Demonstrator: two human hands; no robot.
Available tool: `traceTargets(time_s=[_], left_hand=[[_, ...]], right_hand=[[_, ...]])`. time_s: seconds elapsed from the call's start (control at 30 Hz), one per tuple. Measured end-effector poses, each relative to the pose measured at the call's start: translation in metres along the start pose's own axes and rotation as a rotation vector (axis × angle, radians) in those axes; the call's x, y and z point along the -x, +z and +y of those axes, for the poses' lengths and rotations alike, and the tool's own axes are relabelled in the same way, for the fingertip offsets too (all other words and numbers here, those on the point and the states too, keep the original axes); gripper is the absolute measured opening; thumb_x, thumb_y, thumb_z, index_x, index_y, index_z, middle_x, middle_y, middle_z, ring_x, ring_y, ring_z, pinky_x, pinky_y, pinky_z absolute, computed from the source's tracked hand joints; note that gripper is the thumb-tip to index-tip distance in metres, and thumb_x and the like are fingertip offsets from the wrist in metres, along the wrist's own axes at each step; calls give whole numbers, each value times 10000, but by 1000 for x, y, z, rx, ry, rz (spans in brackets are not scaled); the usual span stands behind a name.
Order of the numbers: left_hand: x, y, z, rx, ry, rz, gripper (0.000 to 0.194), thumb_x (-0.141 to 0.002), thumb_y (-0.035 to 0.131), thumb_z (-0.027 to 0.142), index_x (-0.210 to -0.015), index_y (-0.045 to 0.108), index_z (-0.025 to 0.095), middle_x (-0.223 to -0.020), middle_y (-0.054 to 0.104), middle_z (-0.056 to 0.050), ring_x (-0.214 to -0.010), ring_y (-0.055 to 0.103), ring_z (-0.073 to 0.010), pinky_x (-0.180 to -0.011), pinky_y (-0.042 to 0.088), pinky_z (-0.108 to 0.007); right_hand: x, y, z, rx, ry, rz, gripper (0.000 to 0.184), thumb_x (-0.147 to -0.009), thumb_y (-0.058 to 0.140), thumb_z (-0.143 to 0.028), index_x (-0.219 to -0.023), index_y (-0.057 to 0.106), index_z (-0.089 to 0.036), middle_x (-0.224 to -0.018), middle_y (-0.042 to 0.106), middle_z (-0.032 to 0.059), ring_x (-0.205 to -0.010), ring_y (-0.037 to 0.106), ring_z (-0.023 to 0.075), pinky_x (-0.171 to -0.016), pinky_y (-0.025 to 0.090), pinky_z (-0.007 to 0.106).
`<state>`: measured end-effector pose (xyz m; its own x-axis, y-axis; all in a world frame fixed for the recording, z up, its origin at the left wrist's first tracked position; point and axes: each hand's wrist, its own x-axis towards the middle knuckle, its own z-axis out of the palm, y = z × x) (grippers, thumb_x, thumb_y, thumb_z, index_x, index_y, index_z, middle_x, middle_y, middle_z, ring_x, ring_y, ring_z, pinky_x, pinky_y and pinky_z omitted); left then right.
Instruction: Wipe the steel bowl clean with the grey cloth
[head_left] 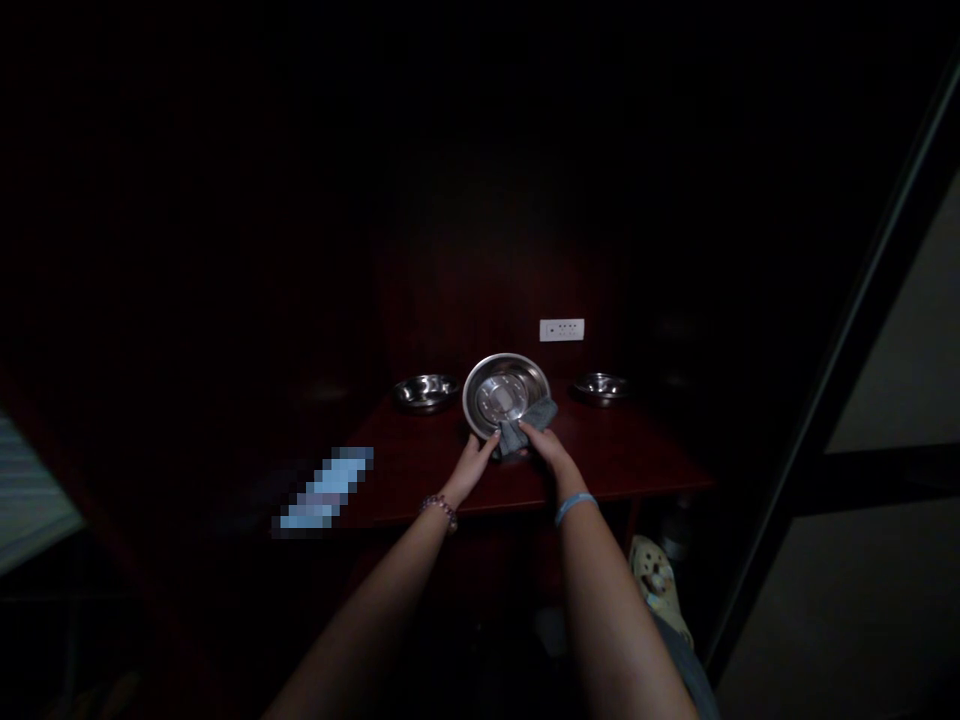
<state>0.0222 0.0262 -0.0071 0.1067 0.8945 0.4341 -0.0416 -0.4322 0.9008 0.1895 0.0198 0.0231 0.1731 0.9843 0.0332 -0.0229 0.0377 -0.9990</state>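
A shiny metal bowl (pixel 495 385) is tilted up in front of me, its inside facing my view. My left hand (pixel 474 464) grips its lower left rim, thumb on the inner side and fingers hidden behind. At the lower right rim, my right hand (pixel 550 448) presses a grey cloth (pixel 517 434) against the bowl, thumb on top of the fabric. On the dark red tabletop (pixel 442 462), a second metal bowl (pixel 425 396) stands to the left and a third metal bowl (pixel 601 388) to the right.
A white power socket (pixel 562 330) is on the back wall. A pixelated pale blue patch (pixel 327 490) covers something at the left. Below the table's right end is a cream clog (pixel 657 580). A dark-framed panel (pixel 877 360) stands at the right. Much of the surroundings is dark.
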Motion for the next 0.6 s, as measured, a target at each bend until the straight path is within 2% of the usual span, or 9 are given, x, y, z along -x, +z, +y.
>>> traceTargets(time_s=[0.17,0.33,0.43,0.6], left_hand=[[-1,-2,-4,17,-60,72,445,-884,686,407,-1265,676,176,-1457,650,-146,-1397,563,-283,-1240,312,-461],[2,-3,3,117,-150,143,455,-908,671,488,-1229,689,167,-1310,733,-158,-1238,675,-313,-1093,494,-498],[6,-3,13,149,-159,168,497,-937,628,560,-1240,695,171,-1246,760,-151,-1194,697,-301,-1056,528,-479],[9,-4,22,197,-120,237,495,-967,591,570,-1228,717,169,-1256,759,-148,-1241,674,-292,-1108,495,-451]], right_hand=[[1,3,0,-26,22,1,210,-948,674,-265,-1035,765,-97,-839,798,75,-632,707,151,-644,603,248],[6,4,-8,44,42,64,270,-920,710,-292,-1068,774,-76,-831,799,94,-675,740,187,-663,622,270],[9,0,-14,186,57,153,304,-899,731,-341,-1034,795,-77,-846,806,117,-760,772,221,-700,619,268],[11,-7,-18,341,-17,258,339,-842,780,-414,-1004,817,-117,-1023,812,165,-1048,770,276,-888,594,289]])
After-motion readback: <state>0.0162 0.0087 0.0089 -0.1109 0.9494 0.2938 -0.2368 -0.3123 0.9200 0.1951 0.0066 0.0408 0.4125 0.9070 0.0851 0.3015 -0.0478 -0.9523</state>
